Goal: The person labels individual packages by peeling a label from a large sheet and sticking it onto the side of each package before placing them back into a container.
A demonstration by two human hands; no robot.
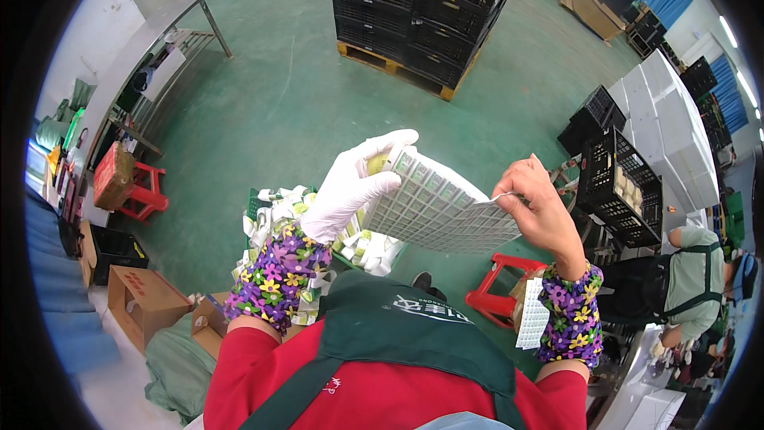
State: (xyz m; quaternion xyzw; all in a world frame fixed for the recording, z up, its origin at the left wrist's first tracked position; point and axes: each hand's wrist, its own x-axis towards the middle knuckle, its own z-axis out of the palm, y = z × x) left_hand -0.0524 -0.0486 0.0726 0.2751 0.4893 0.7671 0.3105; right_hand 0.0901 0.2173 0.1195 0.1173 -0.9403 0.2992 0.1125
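A sheet of small green-and-white labels (446, 207) is stretched between my hands in front of my apron. My left hand (350, 187), in a white glove, closes on its left end with the thumb in front. A small yellowish piece (378, 163) shows between that thumb and the fingers; its kind is unclear. Bare and pinched, my right hand (541, 203) grips the sheet's right edge, which curls there. Beneath my left hand and the sheet, white-and-green wrapped pieces (374, 253) lie heaped in a green crate (391, 264), partly hidden.
A red stool (492, 295) stands right of my apron, with another label sheet (532, 314) above it. Stacked black crates (378, 4) rest on a wooden pallet (390, 66) ahead. At right are a tilted black crate (619, 191) and a co-worker (692, 279); cartons (147, 302) sit left.
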